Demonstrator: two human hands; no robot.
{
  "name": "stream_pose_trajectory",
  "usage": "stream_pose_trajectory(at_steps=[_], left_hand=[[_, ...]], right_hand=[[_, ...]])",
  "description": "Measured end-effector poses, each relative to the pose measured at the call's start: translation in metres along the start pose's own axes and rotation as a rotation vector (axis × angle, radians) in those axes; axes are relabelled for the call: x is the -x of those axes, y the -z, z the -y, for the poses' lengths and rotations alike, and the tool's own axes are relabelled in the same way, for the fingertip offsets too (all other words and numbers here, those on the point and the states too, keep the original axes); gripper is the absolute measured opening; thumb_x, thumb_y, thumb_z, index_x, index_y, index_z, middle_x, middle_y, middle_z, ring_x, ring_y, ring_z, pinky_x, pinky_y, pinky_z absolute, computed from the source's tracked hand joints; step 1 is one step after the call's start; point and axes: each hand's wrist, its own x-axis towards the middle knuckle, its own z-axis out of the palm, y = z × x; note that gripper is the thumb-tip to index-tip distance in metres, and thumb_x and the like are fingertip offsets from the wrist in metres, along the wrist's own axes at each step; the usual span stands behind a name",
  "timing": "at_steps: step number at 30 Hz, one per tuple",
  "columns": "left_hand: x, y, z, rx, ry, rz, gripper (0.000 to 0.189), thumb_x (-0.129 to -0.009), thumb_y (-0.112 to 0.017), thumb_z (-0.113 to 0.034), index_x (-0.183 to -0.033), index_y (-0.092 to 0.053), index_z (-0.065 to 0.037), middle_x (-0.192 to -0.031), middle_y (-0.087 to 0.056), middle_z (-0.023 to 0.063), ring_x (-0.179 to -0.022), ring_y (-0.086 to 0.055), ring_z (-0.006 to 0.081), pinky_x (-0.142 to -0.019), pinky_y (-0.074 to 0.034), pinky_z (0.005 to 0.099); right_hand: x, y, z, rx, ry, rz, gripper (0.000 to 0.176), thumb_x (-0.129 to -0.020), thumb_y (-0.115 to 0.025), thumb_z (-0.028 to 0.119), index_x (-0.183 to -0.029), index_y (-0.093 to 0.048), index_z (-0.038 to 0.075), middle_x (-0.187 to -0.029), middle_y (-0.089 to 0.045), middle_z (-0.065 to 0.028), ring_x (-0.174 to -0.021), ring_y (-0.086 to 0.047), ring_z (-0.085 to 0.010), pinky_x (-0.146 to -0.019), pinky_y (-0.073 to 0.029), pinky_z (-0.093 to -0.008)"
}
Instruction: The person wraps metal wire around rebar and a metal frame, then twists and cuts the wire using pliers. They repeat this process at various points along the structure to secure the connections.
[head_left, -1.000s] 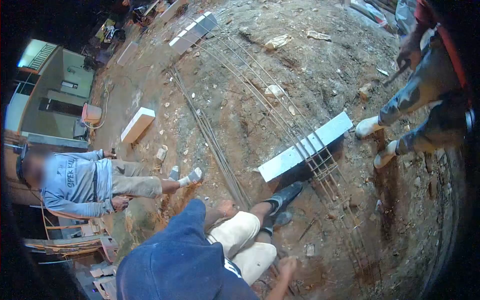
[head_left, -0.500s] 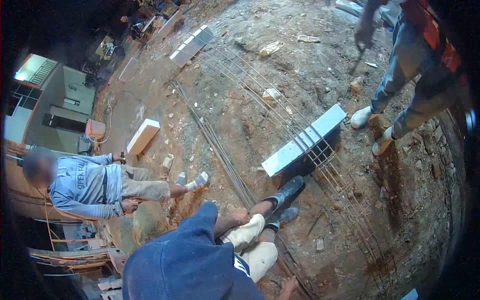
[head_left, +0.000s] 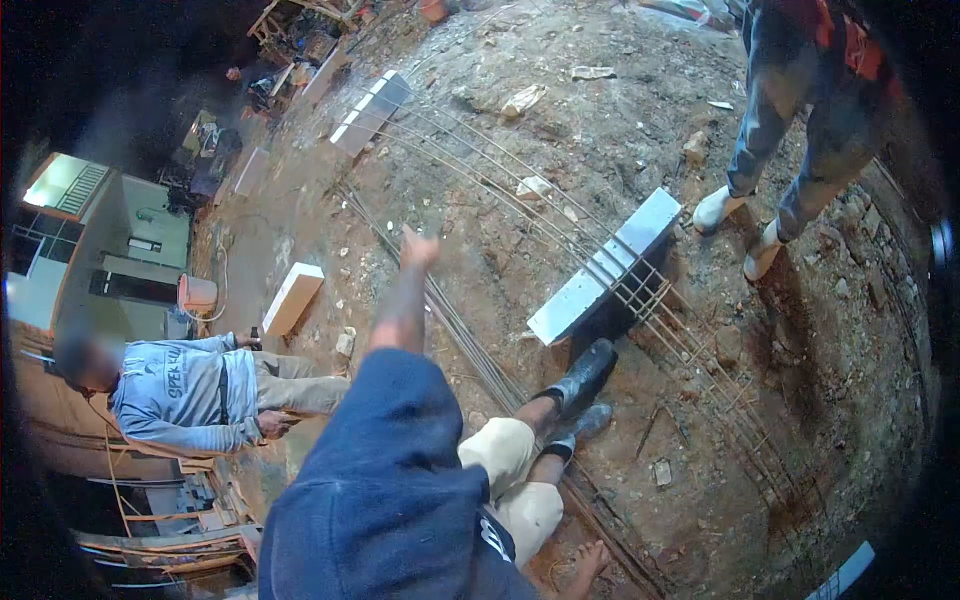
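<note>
My left hand (head_left: 420,248) is held out at arm's length above the ground near a bundle of thin rods (head_left: 465,338); its fingers look apart and nothing shows in it. Low in the view, my right hand (head_left: 590,558) is beside my cream shorts (head_left: 528,515), fingers spread and empty, near the dark rods on the ground. Beyond my dark boots (head_left: 585,378), a long cage of metal bars (head_left: 642,290) lies across a white block (head_left: 570,305). Its far end rests on another pale block (head_left: 372,110).
A person in a grey shirt (head_left: 185,385) stands at the left, near a pale block (head_left: 292,298) and a pink bucket (head_left: 197,293). Another person's legs (head_left: 800,150) are at the upper right. Stones, including a pale one (head_left: 662,472), are scattered over the rough dirt.
My left hand has moved from beside my knee up and out over the ground. My right hand's fingers show more clearly. The view has shifted slightly, and the upper-right person's hand has left it.
</note>
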Motion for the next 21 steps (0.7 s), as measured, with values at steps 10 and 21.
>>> stream_pose_trajectory(at_steps=[10,21], left_hand=[[0.262,-0.066,0.013,0.082,-0.397,0.3,0.046,-0.087,-0.045,-0.044,-0.098,-0.064,-0.003,-0.089,-0.064,0.0224,-0.088,-0.062,0.035,-0.078,-0.048,0.0445],[0.333,-0.047,0.012,0.469,0.001,0.609,0.041,-0.09,-0.049,-0.042,-0.064,-0.046,-0.01,-0.059,-0.044,0.0051,-0.046,-0.039,0.0175,-0.045,-0.033,0.0339]], right_hand=[[0.184,-0.225,0.254,1.196,1.671,0.235,0.036,-0.064,-0.075,0.025,-0.093,-0.064,0.006,-0.108,-0.055,-0.0166,-0.102,-0.05,-0.0338,-0.086,-0.04,-0.0476],[0.205,-0.515,0.347,0.194,1.985,0.256,0.01,-0.069,-0.062,0.012,-0.065,-0.057,0.005,-0.067,-0.055,-0.0139,-0.061,-0.052,-0.0266,-0.06,-0.042,-0.0418]])
